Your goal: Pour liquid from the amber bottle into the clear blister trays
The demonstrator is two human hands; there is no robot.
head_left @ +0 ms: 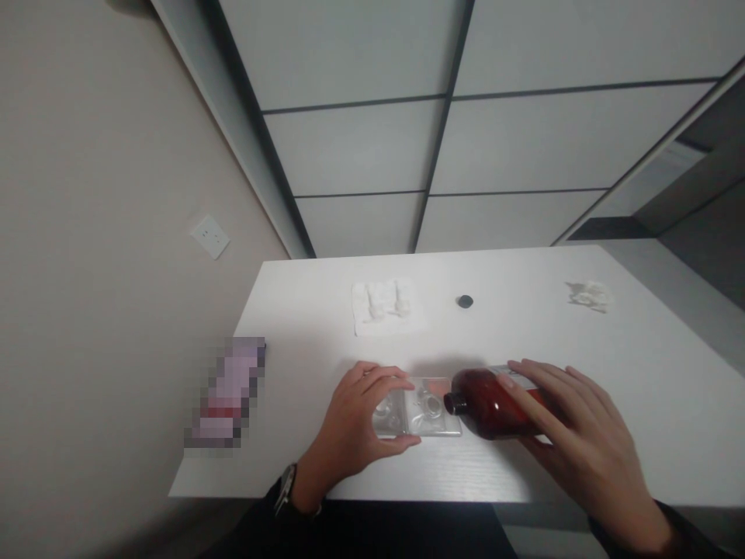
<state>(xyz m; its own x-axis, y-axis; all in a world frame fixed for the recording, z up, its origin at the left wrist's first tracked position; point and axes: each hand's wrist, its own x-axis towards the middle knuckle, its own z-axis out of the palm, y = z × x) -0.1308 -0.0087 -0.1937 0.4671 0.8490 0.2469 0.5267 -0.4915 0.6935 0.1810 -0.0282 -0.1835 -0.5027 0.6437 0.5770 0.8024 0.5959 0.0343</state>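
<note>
A brown bottle [494,404] with a label lies tilted on its side in my right hand [582,435], whose fingers wrap round its body. The bottle's uncapped mouth points left over the right part of a clear plastic tray [448,423] on the table. Round wells or rings show in the tray, with what looks like clear plastic or liquid in them. My left hand [364,419] curves round the tray's left side, thumb at the near edge and fingers at the far edge. Behind the bottle a small dark round cap [465,301] rests on the table.
At the back of the white table [303,310] lies a white tissue [381,307] with two small whitish things on it. A crumpled tissue [590,296] is at the back right. A blurred-out pinkish item [230,396] sits at the left edge. White panels stand behind.
</note>
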